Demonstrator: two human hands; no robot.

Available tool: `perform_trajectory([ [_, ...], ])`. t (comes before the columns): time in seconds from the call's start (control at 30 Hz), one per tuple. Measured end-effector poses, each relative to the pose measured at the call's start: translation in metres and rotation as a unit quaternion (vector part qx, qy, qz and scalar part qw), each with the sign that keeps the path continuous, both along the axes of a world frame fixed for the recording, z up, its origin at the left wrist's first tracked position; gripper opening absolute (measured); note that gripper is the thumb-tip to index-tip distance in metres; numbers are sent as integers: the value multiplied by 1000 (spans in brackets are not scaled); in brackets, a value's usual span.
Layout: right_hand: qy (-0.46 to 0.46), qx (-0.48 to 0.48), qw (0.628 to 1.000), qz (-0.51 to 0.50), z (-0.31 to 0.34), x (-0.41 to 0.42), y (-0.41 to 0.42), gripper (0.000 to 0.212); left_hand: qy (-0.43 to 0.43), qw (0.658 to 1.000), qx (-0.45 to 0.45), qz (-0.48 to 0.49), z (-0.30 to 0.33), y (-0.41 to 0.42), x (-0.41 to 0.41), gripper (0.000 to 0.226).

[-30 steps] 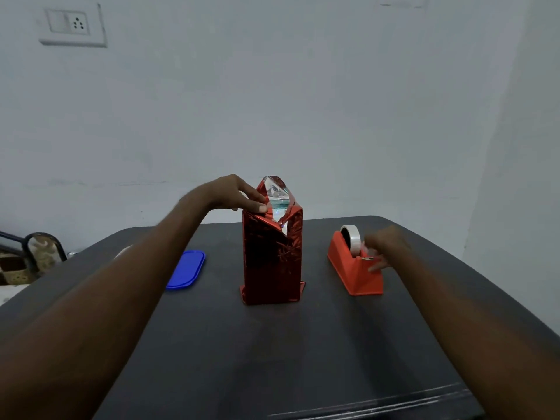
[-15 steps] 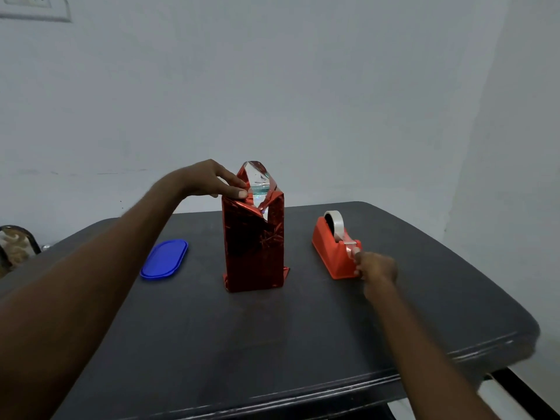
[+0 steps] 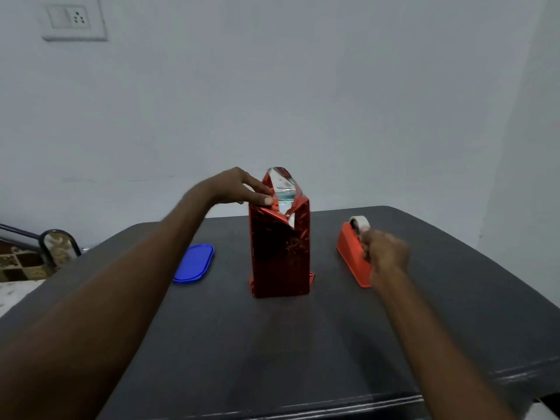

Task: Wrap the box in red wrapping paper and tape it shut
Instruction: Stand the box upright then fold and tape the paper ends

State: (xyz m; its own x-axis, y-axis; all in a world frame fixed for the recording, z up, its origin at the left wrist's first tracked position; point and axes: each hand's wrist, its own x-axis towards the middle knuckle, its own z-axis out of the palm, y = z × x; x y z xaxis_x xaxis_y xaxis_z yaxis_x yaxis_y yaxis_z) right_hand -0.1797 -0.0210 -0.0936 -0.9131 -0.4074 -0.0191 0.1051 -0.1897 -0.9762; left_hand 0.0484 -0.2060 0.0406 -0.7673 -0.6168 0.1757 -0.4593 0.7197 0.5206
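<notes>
The tall box (image 3: 280, 256) stands upright mid-table, wrapped in shiny red paper. Its top flaps are partly folded, and a silvery inner side shows in the peak (image 3: 283, 184). My left hand (image 3: 233, 186) rests on the top left edge, with fingers straight and the thumb pressing a folded flap down. My right hand (image 3: 385, 253) is blurred at the near end of the orange tape dispenser (image 3: 348, 253). Its fingers are curled at the cutter as if pinching the tape end. The strip itself is too blurred to see. The white tape roll (image 3: 359, 222) sits in the dispenser.
A blue oval lid (image 3: 194, 263) lies flat to the left of the box on the dark table (image 3: 272, 344). A chair back (image 3: 57, 244) stands beyond the table's left edge. A white wall is close behind, and the table's right edge drops off near the dispenser.
My right hand moved from just in front of the dispenser back up against its cutter end. My left hand stays on the box top. The camera tilted up a little.
</notes>
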Motion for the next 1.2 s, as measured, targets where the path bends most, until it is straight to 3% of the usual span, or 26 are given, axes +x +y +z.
perform_trajectory([
  [0.17, 254, -7, 951, 175, 88, 42, -22, 23, 10, 1000, -13, 6, -3, 2, 3, 41],
  [0.27, 358, 74, 897, 248, 131, 60, -40, 23, 20, 1000, -10, 3, -4, 3, 3, 41],
  [0.4, 480, 203, 819, 242, 155, 70, -68, 23, 22, 1000, -15, 0, -7, 1, 3, 40],
  [0.7, 547, 408, 700, 211, 161, 76, -101, 42, 21, 999, -27, 3, -10, -4, 2, 38],
  [0.9, 628, 411, 650, 121, 152, 82, -90, 48, 24, 999, -24, -4, -12, -6, 1, 37],
  [1.0, 668, 352, 652, 61, 150, 81, -82, 40, 24, 999, -23, -8, -11, -7, 2, 37],
  [1.13, 635, 225, 739, -10, 148, 74, -76, 39, 32, 999, -24, -6, -11, -5, 1, 39],
  [1.2, 562, 263, 783, 32, 145, 71, -77, 57, 32, 999, -25, -3, -11, -5, 1, 41],
])
